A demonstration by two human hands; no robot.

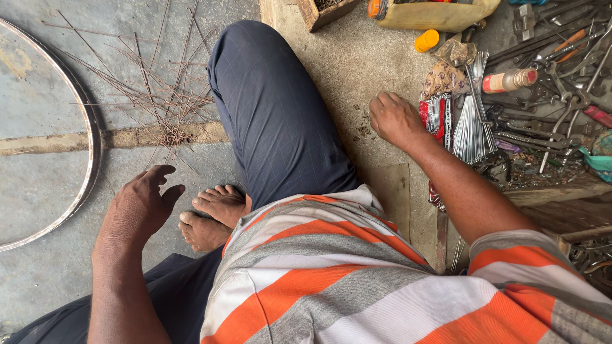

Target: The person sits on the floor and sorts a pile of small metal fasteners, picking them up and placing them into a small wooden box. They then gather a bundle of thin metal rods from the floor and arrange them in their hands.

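Concrete floor [57, 280] carries rusty spokes [159, 95] fanned within reach of the left hand [143, 204], fingers spread empty, while the right hand [395, 118], fingers curled, touches new spokes [470, 124].

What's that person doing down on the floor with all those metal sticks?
A person sits on the concrete floor. Their right hand rests, fingers curled, beside a bundle of shiny new spokes and a red packet, next to a heap of wrenches and tools. Their left hand hovers open near their bare feet, holding nothing. A pile of rusty old spokes lies scattered ahead, and a bare metal wheel rim lies to the left.
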